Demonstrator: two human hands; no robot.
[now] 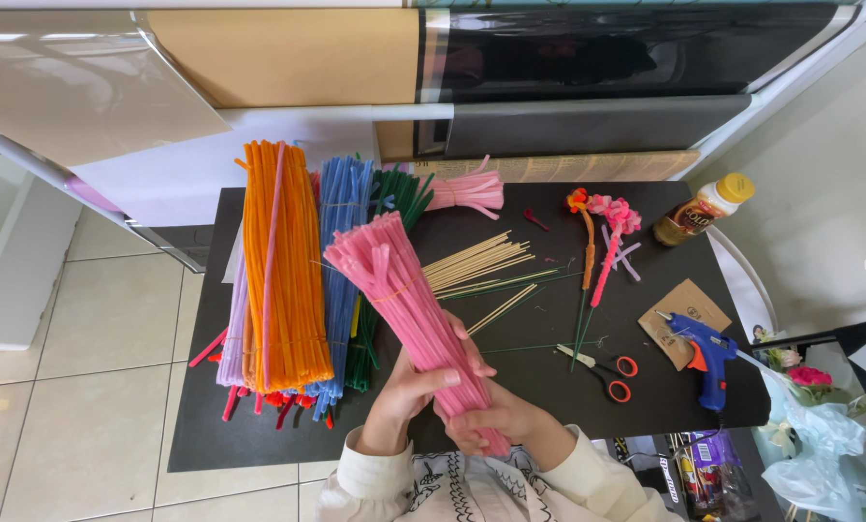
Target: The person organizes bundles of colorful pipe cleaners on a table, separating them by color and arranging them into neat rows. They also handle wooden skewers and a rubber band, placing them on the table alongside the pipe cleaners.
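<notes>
While gripped (near its base), pink bundle [409, 300] fills 2 hands [452, 396].

1. We cannot see the pink pipe cleaner bundle [409, 309] where our left hand [404, 394] and right hand [496, 418] wrap it.
2. The plastic bag [820, 449] runs off the right edge.
3. The green bundle [380, 271] lies mostly hidden.

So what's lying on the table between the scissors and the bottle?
In the head view, between scissors and bottle lie pipe-cleaner flowers on green stems.
</notes>
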